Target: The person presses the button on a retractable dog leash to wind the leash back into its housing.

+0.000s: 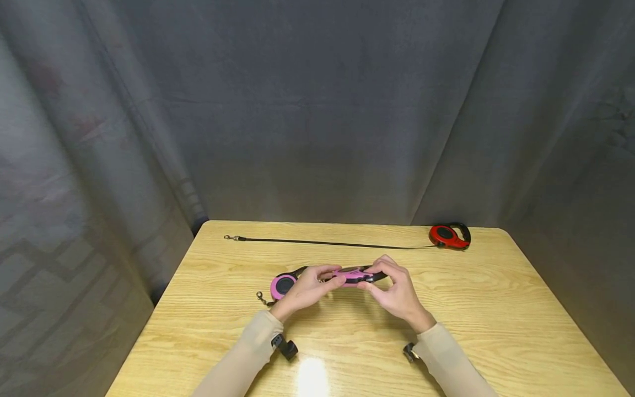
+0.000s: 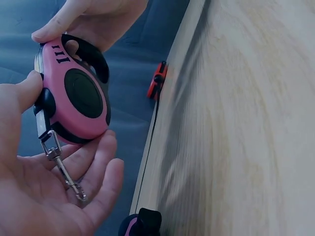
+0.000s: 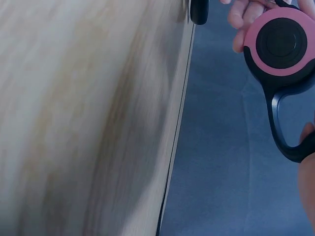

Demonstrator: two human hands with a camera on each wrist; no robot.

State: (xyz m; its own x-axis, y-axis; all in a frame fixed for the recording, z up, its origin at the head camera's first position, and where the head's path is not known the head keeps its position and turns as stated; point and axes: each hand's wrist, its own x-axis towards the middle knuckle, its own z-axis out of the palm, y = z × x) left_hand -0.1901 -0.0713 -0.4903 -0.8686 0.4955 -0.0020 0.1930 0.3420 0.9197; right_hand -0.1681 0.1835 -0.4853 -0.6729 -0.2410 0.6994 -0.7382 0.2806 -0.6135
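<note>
Both my hands hold a pink and black retractable dog leash [image 2: 63, 98] above the table. My left hand [image 1: 307, 289] pinches its casing at the cord end, thumb on the edge and fingers beneath. From that end a metal snap hook [image 2: 61, 167] hangs over the left palm. My right hand [image 1: 397, 289] grips the black loop handle [image 3: 275, 123], with the thumb near the casing in the left wrist view. A second pink retractable leash [image 1: 284, 284] lies on the table beside my left hand, its handle partly hidden behind that hand.
At the back right of the wooden table [image 1: 496, 309] lies a red retractable leash [image 1: 445, 236]. Its black cord [image 1: 322, 243] runs leftward along the back, ending in a metal clip [image 1: 231, 237]. Grey curtains [image 1: 307, 110] hang behind the table and at both sides.
</note>
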